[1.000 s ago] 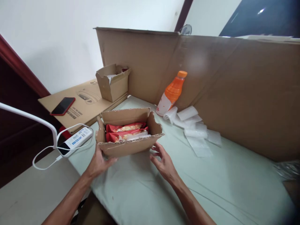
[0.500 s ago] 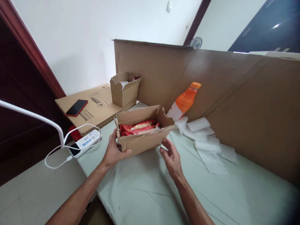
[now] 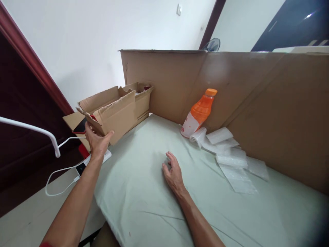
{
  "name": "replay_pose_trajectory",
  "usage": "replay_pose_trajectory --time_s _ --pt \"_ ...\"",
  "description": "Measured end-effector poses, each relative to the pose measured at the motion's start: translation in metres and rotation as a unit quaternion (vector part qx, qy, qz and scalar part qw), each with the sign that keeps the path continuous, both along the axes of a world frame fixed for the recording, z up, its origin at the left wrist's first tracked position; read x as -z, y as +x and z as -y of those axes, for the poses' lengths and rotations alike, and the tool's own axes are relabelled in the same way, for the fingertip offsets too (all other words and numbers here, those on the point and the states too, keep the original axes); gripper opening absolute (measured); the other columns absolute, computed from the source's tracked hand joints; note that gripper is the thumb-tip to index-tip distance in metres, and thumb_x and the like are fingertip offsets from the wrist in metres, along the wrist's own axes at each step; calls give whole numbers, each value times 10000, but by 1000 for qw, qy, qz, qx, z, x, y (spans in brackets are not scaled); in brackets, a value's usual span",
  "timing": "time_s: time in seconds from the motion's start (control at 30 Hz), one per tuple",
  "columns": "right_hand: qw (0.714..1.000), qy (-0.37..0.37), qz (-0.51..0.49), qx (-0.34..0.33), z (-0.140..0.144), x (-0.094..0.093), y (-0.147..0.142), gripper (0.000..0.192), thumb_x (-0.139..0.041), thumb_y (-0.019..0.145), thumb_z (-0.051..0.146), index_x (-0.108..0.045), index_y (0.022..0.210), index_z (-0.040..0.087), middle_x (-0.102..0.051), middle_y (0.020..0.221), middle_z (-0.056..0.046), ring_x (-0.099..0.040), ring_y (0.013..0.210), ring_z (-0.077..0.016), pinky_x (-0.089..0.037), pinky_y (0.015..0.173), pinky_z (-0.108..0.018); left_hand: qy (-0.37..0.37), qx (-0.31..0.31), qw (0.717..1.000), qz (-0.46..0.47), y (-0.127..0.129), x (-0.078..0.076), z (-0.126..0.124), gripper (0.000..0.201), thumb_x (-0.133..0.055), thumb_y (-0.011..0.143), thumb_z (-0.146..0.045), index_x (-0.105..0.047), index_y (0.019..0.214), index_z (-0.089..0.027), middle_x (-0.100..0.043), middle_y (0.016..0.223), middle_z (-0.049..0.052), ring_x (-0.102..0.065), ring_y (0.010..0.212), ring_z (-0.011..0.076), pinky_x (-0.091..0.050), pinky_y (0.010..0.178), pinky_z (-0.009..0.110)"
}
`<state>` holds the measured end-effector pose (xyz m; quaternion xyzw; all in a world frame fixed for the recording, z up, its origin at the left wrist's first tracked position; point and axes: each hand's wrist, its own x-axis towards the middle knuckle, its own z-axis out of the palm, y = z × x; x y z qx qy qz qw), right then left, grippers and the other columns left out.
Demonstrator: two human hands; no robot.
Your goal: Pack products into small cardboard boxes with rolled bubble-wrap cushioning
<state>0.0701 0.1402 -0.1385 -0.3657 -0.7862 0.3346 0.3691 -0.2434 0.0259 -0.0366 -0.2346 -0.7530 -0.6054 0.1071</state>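
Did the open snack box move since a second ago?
Yes. The box has gone left, away from the orange bottle, lifted in the left hand off the cloth toward the small box.

Home room: door frame [image 3: 31, 65], fan [image 3: 212, 44]

left hand [image 3: 97, 141] grips cardboard box [image 3: 113, 115] aloft | right hand [image 3: 174, 174] flat on green cloth [image 3: 144, 192]

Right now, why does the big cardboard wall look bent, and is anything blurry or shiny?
Head view: the wide lens curves the cardboard wall and the door frame; a pale hazy smudge sits on the wall above the orange bottle; the bottom right corner goes dark and blurry; a light glints at the top right; the left hand looks sharp.
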Motion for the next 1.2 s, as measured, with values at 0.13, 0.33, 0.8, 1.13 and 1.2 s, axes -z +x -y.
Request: replay_pose_trajectory --time_s 0.13,0.33,0.8,1.13,1.2 --pt "1000 12 8 -3 -3 5 -1 486 -506 869 248 -536 1345 156 -514 1470 -195 -474 1383 -301 -490 1059 -508 -43 -63 997 -27 -17 13 -13 1060 -809 618 -225 -257 1510 -64 -418 1445 228 -382 1397 361 -292 1200 514" --pt "998 56 -12 7 -9 23 -1 465 -532 854 255 -589 1307 167 -594 1399 -161 -543 1322 -286 -472 1095 -517 -81 -64 994 -40 -22 29 -26 968 -756 708 -236 -254 1510 -33 -381 1506 270 -339 1429 381 -266 1211 521" --pt "992 96 85 0 -1 6 -6 474 -497 852 154 -591 1316 143 -624 1349 -186 -575 1264 -297 -464 1081 -528 -115 23 990 -74 37 52 -4 900 -633 751 -224 -224 1515 19 -292 1552 295 -251 1487 404 -222 1233 559" --pt "927 166 270 -202 76 -26 44 296 -616 921 284 -633 1189 160 -606 1381 -153 -502 1328 -289 -438 1049 -464 -234 415 852 -217 163 98 -1 588 -403 922 -500 -591 1296 -87 -606 1323 209 -538 1272 352 -451 1089 530" --pt "912 132 255 -294 90 -48 102 269 -633 928 343 -659 1135 173 -660 1305 -127 -574 1257 -256 -475 1006 -401 -260 433 826 -248 166 103 -7 606 -393 924 -537 -614 1273 -94 -598 1344 208 -548 1247 360 -486 1038 524"
